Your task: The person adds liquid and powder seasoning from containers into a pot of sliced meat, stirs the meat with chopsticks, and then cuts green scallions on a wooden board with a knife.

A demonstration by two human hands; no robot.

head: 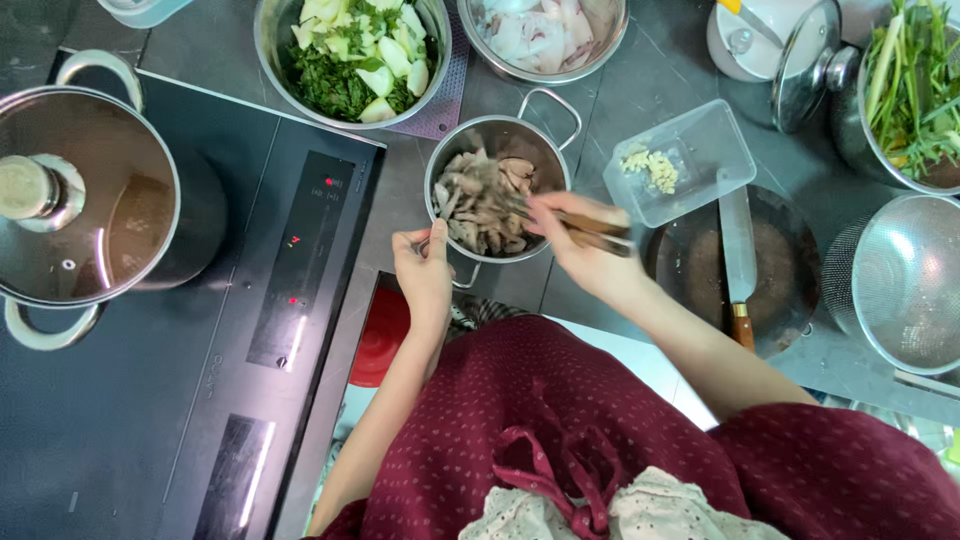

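Note:
A small steel pot (497, 137) with two loop handles sits on the grey counter and holds pale brown pieces of meat (482, 200). My left hand (424, 270) pinches the pot's near rim by its handle. My right hand (583, 245) grips brown chopsticks (585, 228) whose tips reach into the meat. My dark red dotted sleeves fill the lower middle of the view.
A large lidded pot (85, 195) stands on the black induction hob (200, 380) at left. Behind are a bowl of greens (355, 55) and a bowl of pale seafood (540, 35). At right lie a plastic tub of minced garlic (680, 160), a knife (738, 255) on a dark round board, and a colander (900, 280).

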